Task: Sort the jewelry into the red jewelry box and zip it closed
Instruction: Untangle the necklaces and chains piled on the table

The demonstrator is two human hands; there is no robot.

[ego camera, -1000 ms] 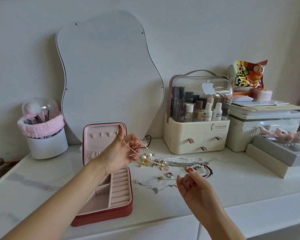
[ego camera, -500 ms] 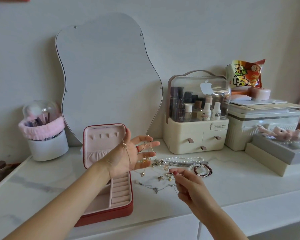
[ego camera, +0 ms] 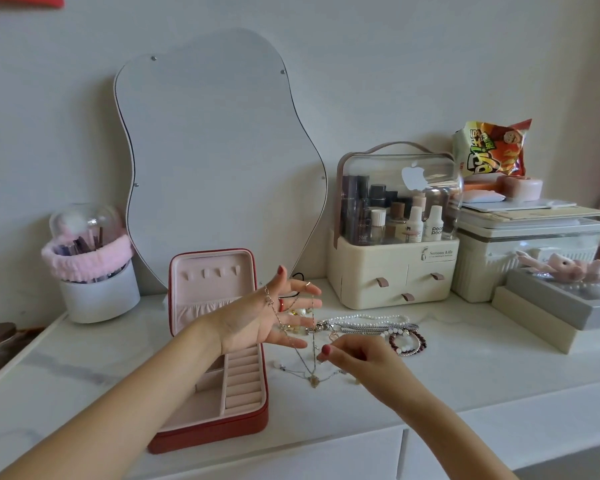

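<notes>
Fingers [ego camera: 305,303] spread, chain [ego camera: 293,341] draped (beads [ego camera: 371,323] beyond), cosmetics organiser [ego camera: 392,268] behind.

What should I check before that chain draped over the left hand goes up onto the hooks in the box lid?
1. Red jewelry box open, lid upright: ok.
2. Lid hooks bare: ok.
3. Gold chain carried by the left hand, draped over straight fingers: ok.
4. Right hand pinching the chain low down: ok.
5. Chain free of knots and of the thin necklace lying beneath it on the countertop: cannot tell.
6. Tray compartments empty, other jewelry such as the pearl strand still outside: not ok for zipping yet.
</notes>
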